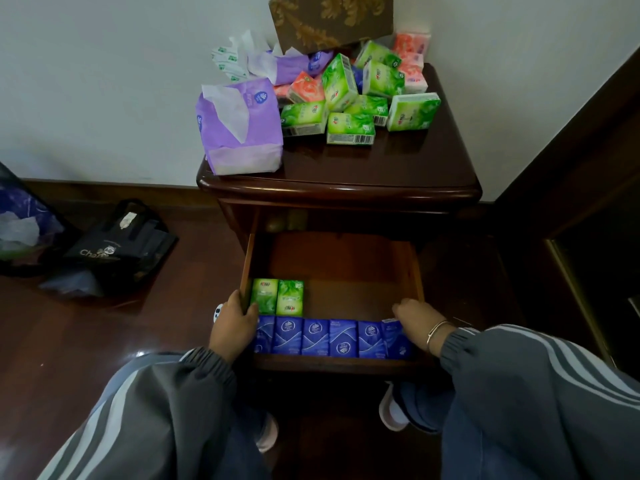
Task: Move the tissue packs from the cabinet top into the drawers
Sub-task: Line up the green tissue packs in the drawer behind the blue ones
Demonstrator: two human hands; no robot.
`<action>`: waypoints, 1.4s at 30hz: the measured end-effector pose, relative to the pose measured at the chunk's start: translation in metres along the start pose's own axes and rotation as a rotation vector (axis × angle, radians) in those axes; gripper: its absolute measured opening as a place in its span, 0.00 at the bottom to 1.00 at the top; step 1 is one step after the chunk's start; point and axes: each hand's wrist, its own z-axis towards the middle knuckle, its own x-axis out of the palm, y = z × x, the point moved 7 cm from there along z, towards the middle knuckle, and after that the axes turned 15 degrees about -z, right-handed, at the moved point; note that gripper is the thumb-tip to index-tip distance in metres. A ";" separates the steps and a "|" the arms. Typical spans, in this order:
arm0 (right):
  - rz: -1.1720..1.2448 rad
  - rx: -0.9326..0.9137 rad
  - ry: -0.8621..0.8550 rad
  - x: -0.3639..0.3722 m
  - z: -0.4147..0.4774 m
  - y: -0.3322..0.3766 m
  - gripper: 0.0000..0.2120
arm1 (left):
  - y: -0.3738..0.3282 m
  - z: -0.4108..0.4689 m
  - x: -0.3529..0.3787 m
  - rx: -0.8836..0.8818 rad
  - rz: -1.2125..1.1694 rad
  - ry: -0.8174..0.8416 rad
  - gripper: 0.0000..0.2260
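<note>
Left hand (232,326) is at the left end of the open drawer (346,258), fingers curled around the side of a green pack (264,296) and touching the first blue one. Right hand (415,323) rests on the last pack at the right end of the blue row (329,337), fingers bent down over it; can't tell if it's actually gripping. Six blue packs line the drawer front, with two green ones side by side behind them on the left. Loads more are up on the cabinet top (381,168): a heap of green packs (349,128), some orange ones (306,86), and an opened purple pack (239,129) at the left edge.
</note>
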 end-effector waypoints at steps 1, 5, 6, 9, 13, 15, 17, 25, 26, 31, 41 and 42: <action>-0.048 -0.004 -0.007 0.002 0.001 0.001 0.13 | 0.000 0.000 0.000 0.001 0.002 -0.002 0.15; -0.306 -0.085 -0.166 0.001 0.002 0.013 0.16 | 0.000 0.002 0.000 0.008 0.006 0.001 0.16; -0.327 -0.095 -0.161 0.002 0.002 0.014 0.15 | 0.000 0.002 0.000 0.005 0.008 0.003 0.16; -0.336 -0.094 -0.100 0.013 0.004 0.011 0.15 | 0.000 0.004 0.001 0.005 0.014 0.010 0.16; -0.377 -0.131 -0.095 0.022 0.007 0.016 0.16 | 0.000 0.004 0.001 0.008 0.031 0.024 0.15; -0.410 -0.150 -0.126 0.021 0.008 0.018 0.17 | 0.000 0.003 0.001 0.007 0.046 0.039 0.16; -0.382 -0.153 -0.147 0.020 0.008 0.018 0.18 | 0.000 0.000 0.002 0.010 0.051 0.051 0.16; -0.256 -0.075 -0.098 0.020 0.009 0.015 0.25 | 0.000 -0.010 0.004 0.036 0.030 0.053 0.16; -0.256 -0.051 -0.126 0.018 0.008 0.016 0.23 | 0.000 -0.010 0.004 0.039 0.028 0.052 0.15; -0.279 -0.010 -0.137 0.017 0.008 0.019 0.16 | 0.003 -0.007 0.004 0.042 0.022 0.051 0.14; 0.052 -0.149 -0.259 -0.064 -0.040 -0.003 0.19 | -0.011 -0.008 0.000 0.057 0.108 0.033 0.14; 0.105 -0.147 -0.437 -0.089 -0.056 -0.012 0.16 | -0.018 -0.011 -0.002 0.089 0.137 0.019 0.15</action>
